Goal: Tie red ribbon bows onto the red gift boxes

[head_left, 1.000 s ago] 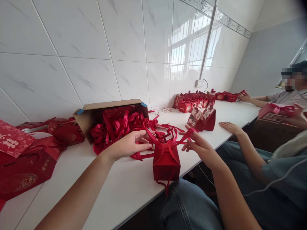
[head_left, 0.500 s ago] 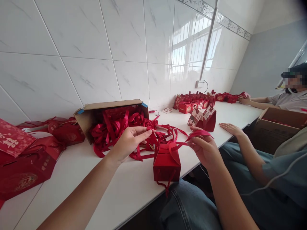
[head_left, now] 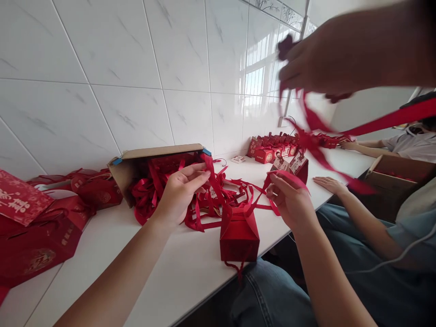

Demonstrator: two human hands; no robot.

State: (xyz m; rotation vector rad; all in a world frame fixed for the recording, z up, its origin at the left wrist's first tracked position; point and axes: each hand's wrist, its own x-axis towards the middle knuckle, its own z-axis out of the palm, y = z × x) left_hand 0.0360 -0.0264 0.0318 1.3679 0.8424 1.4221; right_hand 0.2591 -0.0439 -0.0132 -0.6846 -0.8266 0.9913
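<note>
A small red gift box (head_left: pixel 240 236) stands upright at the table's front edge, with a twisted cord handle (head_left: pixel 235 267) hanging down its near side. Above it, a red ribbon (head_left: pixel 215 179) comes from the box top. My left hand (head_left: pixel 180 190) pinches one end of the ribbon to the left of the box. On the other side, my right hand (head_left: pixel 291 197) pinches the other end, which loops over its fingers. Behind the box lies a tangle of loose red ribbons (head_left: pixel 200 213) spilling from a cardboard box (head_left: pixel 163 147) on its side.
At left are several finished red boxes (head_left: pixel 41 236). More red boxes (head_left: pixel 269 152) line the wall, and a patterned box (head_left: pixel 299 165) stands behind my right hand. A co-worker's blurred hand (head_left: pixel 327 63) with ribbon crosses the upper right; another rests on the table (head_left: pixel 136 281).
My left hand has risen slightly, and its ribbon end now stands up above the fingers. A co-worker's hand trailing red ribbon has come into view at upper right.
</note>
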